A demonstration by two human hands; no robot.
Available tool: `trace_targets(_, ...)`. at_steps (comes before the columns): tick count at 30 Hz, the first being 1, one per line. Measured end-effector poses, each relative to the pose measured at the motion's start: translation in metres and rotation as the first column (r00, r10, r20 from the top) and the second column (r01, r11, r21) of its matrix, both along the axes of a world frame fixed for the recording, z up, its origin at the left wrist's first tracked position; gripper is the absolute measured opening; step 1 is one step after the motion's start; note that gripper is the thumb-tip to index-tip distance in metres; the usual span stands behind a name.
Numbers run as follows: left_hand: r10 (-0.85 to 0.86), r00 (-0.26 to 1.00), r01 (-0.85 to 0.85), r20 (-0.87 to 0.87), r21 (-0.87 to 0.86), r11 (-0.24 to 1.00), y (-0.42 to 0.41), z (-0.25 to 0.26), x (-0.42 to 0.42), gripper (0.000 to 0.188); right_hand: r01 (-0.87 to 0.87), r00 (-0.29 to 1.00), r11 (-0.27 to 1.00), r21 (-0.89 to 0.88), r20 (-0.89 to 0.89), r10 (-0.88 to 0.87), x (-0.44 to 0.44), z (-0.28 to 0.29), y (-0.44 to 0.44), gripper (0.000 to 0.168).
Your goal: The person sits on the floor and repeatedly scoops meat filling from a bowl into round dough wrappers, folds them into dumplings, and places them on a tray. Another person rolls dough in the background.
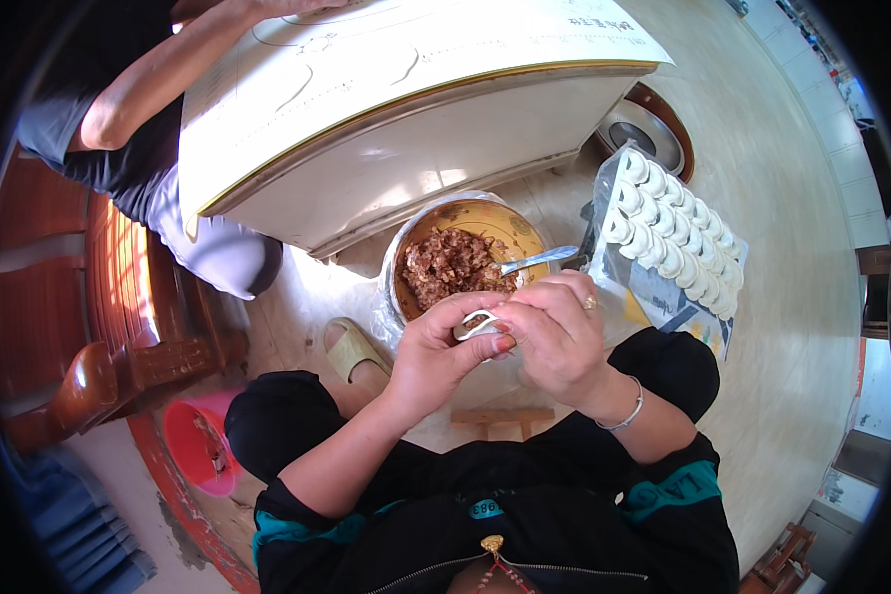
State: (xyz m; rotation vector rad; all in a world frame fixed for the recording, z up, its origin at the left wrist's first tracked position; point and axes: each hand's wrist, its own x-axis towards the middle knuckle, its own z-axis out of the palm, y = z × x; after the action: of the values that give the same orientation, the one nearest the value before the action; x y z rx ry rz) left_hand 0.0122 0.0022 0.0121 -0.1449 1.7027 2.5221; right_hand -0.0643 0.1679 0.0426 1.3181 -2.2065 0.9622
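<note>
A dumpling wrapper (477, 325) with meat filling partly visible inside is pinched between both hands. My left hand (445, 349) cups it from the left, thumb and fingers around its open edge. My right hand (557, 334) grips its right side with bent fingers, hiding part of the dough. Just beyond the hands, a yellow bowl (523, 226) holds ground meat filling (453, 267), and a metal spoon (538, 260) leans in it at the right. To the right, rows of folded dumplings (676, 230) lie on a plastic-covered tray (657, 301).
A covered table (416, 148) stands beyond the bowl, with another person's arm (171, 74) on it at upper left. A carved wooden bench (119, 371) and pink bin (197, 445) are at left. A round metal pan (650, 137) sits behind the tray.
</note>
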Motion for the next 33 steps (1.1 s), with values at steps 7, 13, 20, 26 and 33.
trace_targets(7,0.058,0.998,-0.061,0.023,0.539,0.840,-0.008,0.005,-0.007,0.040,0.056,0.814,0.959,-0.276,0.570,0.116,-0.016,0.013,0.015,0.036)
trace_targets(13,0.043,0.999,-0.047,0.021,0.559,0.828,-0.006,0.002,-0.006,0.040,0.129,0.592,0.929,-0.348,0.778,0.209,-0.005,-0.008,0.008,0.023)
trace_targets(20,0.024,0.999,-0.035,0.028,0.548,0.836,-0.003,0.000,-0.005,0.040,0.098,0.701,0.946,-0.308,0.697,0.154,-0.003,-0.005,0.010,0.015)
trace_targets(26,0.047,0.999,-0.045,0.010,0.557,0.829,-0.005,-0.001,-0.006,0.039,0.135,0.743,0.963,-0.234,0.667,0.058,-0.003,0.015,0.003,0.012)
trace_targets(33,0.032,0.999,-0.025,-0.003,0.526,0.850,-0.003,0.000,-0.005,0.039,0.056,0.888,0.983,-0.177,0.458,0.032,-0.005,0.006,0.005,0.015)
